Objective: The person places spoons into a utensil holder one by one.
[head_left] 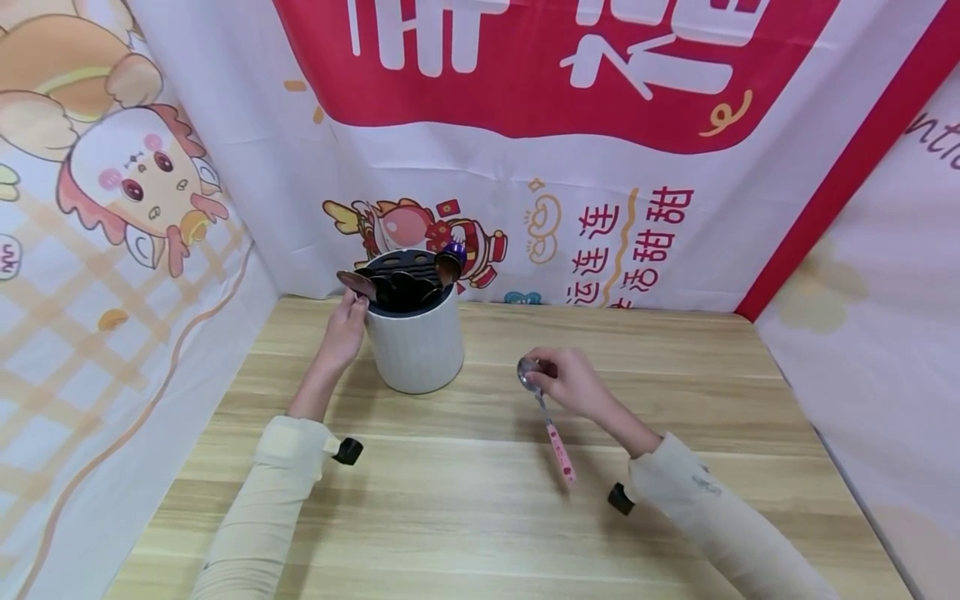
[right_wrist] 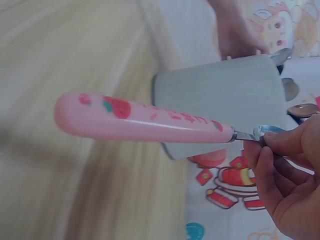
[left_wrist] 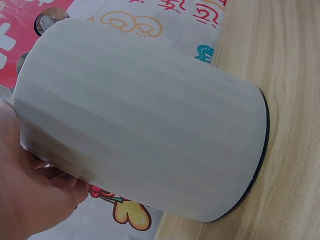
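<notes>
My right hand (head_left: 572,382) pinches a spoon (head_left: 559,454) near its metal bowl, above the table and right of the utensil holder. The spoon's pink handle (right_wrist: 150,120), printed with strawberries, points down and away from the fingers. On the left, my left hand (head_left: 347,329) holds the utensil holder (head_left: 417,350) at its upper side, close to the rim. The holder is a pale ribbed cylinder with a dark inside, standing upright on the table. In the left wrist view its wall (left_wrist: 145,115) hides part of the left fingers. Several spoons, including a brownish one (head_left: 357,284), stick out of its top.
The light wood table (head_left: 450,517) ends at a cloth backdrop (head_left: 480,167) printed with red and white patterns. Cloth walls rise at the left (head_left: 150,350) and right (head_left: 862,333) edges. Small black devices (head_left: 348,452) sit at both wrists.
</notes>
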A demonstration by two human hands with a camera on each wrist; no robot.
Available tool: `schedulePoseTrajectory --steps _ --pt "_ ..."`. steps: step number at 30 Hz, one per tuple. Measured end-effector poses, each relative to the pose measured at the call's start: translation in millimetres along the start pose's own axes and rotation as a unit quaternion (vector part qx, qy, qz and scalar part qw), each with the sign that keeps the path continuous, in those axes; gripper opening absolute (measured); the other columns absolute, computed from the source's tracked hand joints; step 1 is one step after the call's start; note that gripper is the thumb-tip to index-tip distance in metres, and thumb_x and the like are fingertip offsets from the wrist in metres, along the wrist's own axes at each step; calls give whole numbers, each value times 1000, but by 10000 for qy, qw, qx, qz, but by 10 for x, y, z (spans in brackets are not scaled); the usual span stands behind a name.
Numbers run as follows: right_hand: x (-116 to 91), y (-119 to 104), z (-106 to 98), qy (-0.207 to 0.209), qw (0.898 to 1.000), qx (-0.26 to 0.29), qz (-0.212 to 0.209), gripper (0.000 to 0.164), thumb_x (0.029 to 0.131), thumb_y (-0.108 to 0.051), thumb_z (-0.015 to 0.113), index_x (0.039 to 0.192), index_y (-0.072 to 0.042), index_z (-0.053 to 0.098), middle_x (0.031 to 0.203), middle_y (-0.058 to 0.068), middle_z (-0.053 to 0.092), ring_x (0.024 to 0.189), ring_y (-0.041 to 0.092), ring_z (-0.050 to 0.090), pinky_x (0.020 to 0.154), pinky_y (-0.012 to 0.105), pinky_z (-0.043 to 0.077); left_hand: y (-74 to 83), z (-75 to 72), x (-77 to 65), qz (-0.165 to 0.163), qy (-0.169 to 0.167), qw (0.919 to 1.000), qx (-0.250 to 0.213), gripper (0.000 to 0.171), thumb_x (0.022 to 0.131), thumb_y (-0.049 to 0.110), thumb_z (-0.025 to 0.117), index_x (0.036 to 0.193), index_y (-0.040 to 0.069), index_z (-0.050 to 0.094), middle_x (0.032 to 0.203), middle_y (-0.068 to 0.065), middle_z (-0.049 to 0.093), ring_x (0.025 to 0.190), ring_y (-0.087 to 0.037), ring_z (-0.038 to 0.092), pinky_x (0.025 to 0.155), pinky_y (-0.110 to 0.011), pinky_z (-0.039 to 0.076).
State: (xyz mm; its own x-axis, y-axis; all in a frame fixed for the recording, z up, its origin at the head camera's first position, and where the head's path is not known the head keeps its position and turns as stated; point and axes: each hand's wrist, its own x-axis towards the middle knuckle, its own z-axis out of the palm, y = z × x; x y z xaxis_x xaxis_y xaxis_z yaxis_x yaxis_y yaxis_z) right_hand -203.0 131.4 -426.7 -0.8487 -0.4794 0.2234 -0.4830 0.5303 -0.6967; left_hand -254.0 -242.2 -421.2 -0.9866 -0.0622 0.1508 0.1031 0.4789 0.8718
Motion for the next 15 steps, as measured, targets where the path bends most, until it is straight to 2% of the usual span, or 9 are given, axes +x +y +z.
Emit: schedulePoseTrajectory --steps 5,10,15 --pt "83 -128 -53 357 9992 181 -62 4 90 -5 70 93 -7 72 74 3 66 60 11 53 51 22 46 1 1 -10 22 -21 10000 -55 53 105 29 29 154 10 32 155 -30 35 145 -46 31 121 -58 24" --pt "166 -229 -88 664 9966 454 152 8 93 -7 68 97 -4 72 77 6 69 62 14 59 52 23 50 -6 4 -16 -80 19 9999 79 55 104 31 29 156 14 29 156 -28 34 146 -45 31 121 -57 24" --pt "268 -320 -149 1032 9915 759 228 11 92 -5 67 101 -1 73 82 12 70 67 23 65 56 24 55 -8 3 -9 -57 -30 10000 -8 55 105 32 28 157 15 29 157 -27 33 146 -45 29 121 -57 23"
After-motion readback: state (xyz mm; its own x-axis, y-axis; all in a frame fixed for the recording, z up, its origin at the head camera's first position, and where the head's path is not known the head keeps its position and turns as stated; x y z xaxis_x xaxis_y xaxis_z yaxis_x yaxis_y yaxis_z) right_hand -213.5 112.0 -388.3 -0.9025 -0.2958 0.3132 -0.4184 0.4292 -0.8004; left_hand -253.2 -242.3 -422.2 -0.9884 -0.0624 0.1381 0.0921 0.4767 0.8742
